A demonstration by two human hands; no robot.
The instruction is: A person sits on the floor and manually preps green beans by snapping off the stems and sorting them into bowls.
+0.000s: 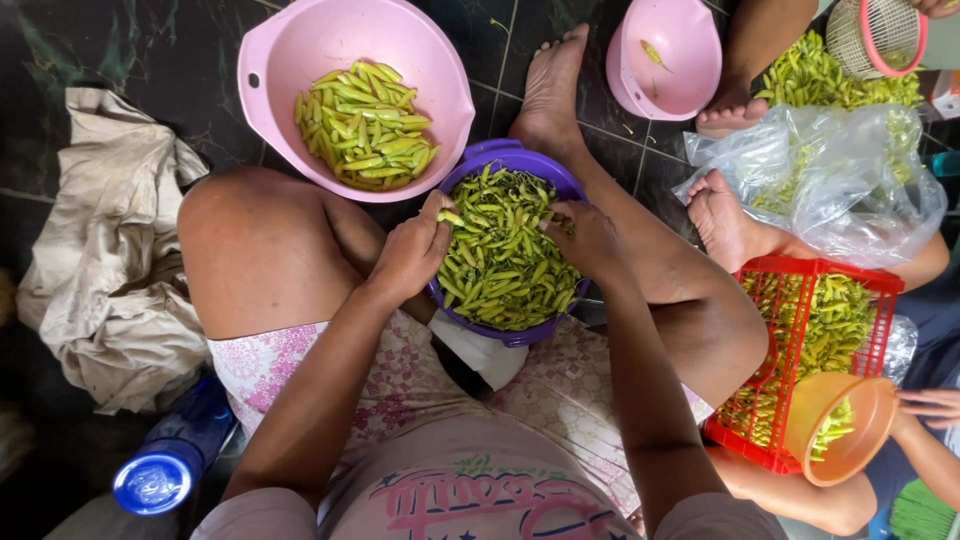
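The purple bowl (520, 330) is sitting hemmed in between a raised knee (255, 240) and a shin (660, 260), with the pink bowl (300, 45) touching its far rim. Bare dark floor (120, 50) is lying open far left, beyond the cloth (110, 260). A red basket (860, 280) and plastic bag (850, 170) are crowding the right.

A dark marbled tile floor (150, 60) carries a round pink plastic bowl (300, 45), crumpled beige cloth (110, 250), blue plastic bottle (165, 465) and red plastic crate (800, 272).
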